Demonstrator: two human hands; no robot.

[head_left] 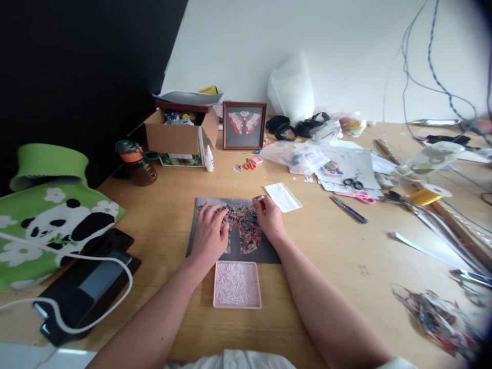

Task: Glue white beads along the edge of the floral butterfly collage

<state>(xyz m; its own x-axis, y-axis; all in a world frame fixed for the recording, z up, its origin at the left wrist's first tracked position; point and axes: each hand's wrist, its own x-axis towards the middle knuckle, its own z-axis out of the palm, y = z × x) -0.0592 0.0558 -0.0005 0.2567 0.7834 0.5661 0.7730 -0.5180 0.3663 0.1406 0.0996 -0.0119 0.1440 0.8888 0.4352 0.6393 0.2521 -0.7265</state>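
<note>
Multicoloured floral fabric on a grey sheet; toward the bench's near edge, pale-pink tray, white beads; at its left edge, green bag with black-and-white panda, white flowers.

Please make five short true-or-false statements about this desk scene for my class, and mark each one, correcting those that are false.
1. The left hand rests on the patterned fabric with its fingers spread. True.
2. The right hand is holding the pink scissors. False: they lie on the desk; that hand pinches a small white item.
3. The pink tray holds many small white beads. True.
4. The white bottle lies on its side. False: it stands upright by the cardboard box.
5. A framed picture stands farther from the person than the gray sheet. True.
</note>
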